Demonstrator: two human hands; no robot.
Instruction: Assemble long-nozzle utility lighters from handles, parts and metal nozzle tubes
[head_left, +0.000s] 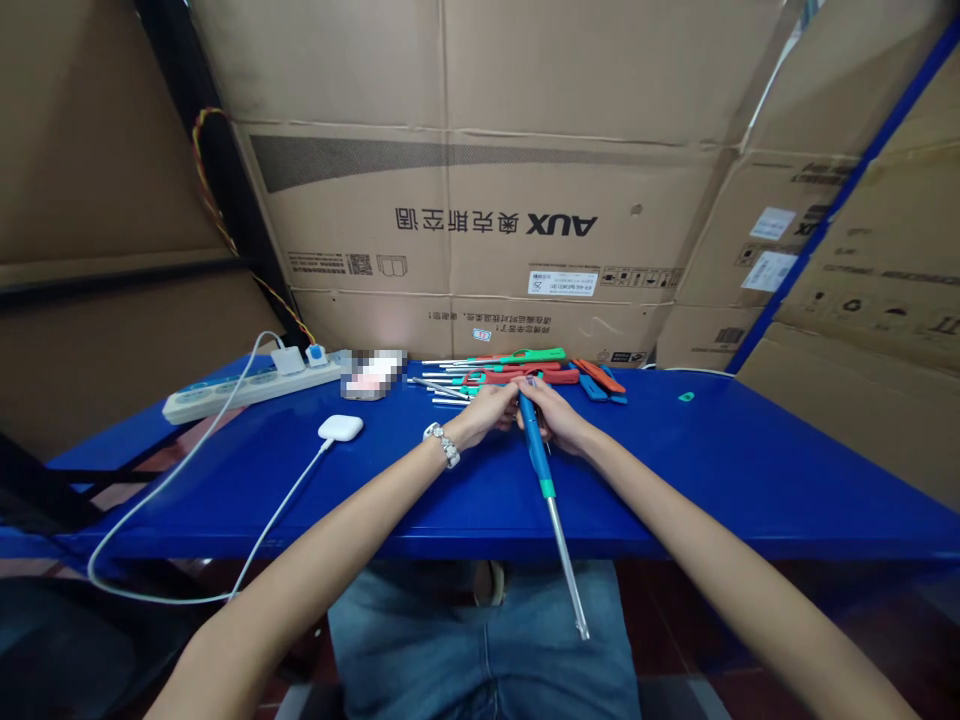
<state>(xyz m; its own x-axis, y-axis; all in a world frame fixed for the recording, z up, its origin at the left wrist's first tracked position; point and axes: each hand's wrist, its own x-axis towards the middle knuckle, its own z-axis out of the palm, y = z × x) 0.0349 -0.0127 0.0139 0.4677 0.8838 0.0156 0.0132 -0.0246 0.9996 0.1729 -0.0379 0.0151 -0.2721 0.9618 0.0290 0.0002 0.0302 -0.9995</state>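
Both my hands meet at the far middle of a blue table [720, 470]. My left hand [489, 408] and my right hand [553, 415] are closed around the handle end of a blue long-nosed lighter [538, 455]. Its metal tube [567, 570] points back toward me, past the table's near edge. Just beyond my hands lies a pile of similar lighters and parts [517, 375] in green, red and blue, with several loose metal tubes. A bracelet sits on my left wrist.
A white power strip [247, 388] lies at the far left, with a white cable running to a small white case [340, 428]. A small green piece [685, 397] rests at the right. Cardboard boxes [480, 220] wall the table's back.
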